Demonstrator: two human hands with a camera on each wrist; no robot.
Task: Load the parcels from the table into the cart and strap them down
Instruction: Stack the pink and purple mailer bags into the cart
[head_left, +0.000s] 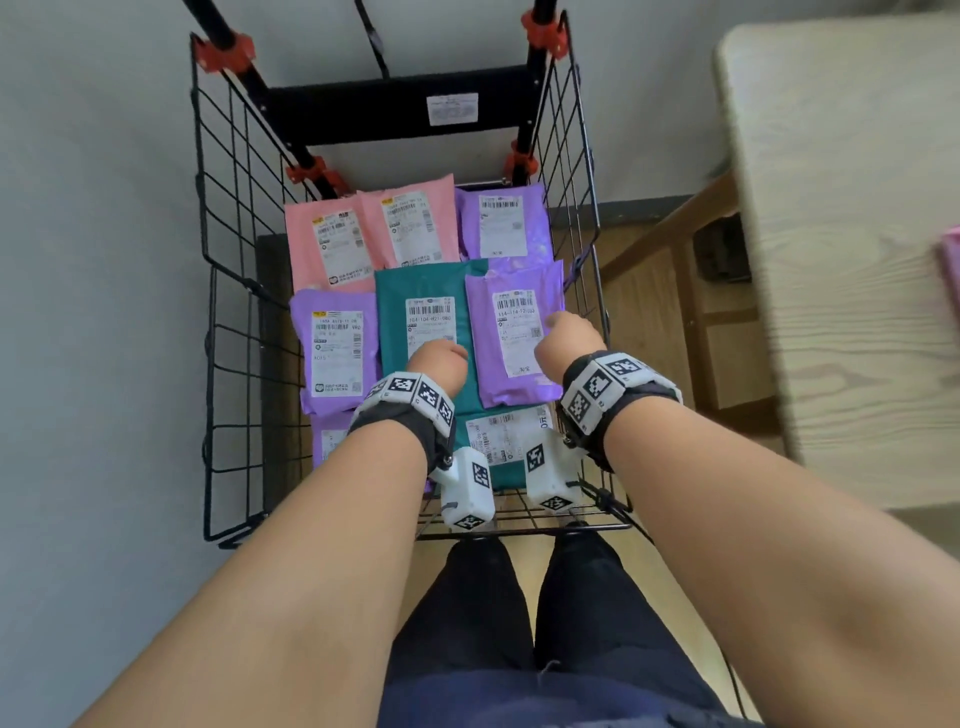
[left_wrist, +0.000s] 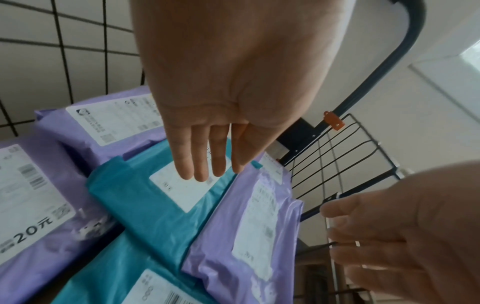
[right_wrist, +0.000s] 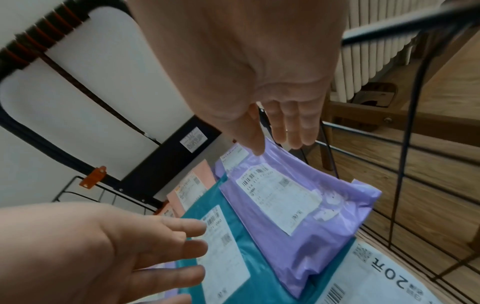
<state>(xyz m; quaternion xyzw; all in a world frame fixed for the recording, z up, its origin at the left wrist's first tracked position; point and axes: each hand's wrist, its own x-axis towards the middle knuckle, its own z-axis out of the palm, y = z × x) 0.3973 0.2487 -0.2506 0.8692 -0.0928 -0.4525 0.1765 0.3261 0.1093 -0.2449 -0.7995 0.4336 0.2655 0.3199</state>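
Note:
Pink, purple and teal mailer parcels lie flat in the black wire cart (head_left: 228, 291). My left hand (head_left: 440, 357) hovers over the teal parcel (head_left: 415, 291). In the left wrist view its fingers (left_wrist: 200, 160) are straight above the white label and hold nothing. My right hand (head_left: 567, 332) is over the purple parcel (head_left: 511, 332) beside it; its fingers (right_wrist: 288, 127) are straight and empty near the far edge of the purple parcel (right_wrist: 306, 216). Whether either hand touches a parcel I cannot tell. A black strap (head_left: 375, 41) hangs from the cart's handle frame.
A light wooden table (head_left: 852, 270) stands to the right of the cart, with a pink parcel (head_left: 950, 270) at the frame's edge. The grey wall is on the left, behind the cart. A radiator (right_wrist: 369, 51) is on the right. My legs (head_left: 519, 623) stand at the cart's near rim.

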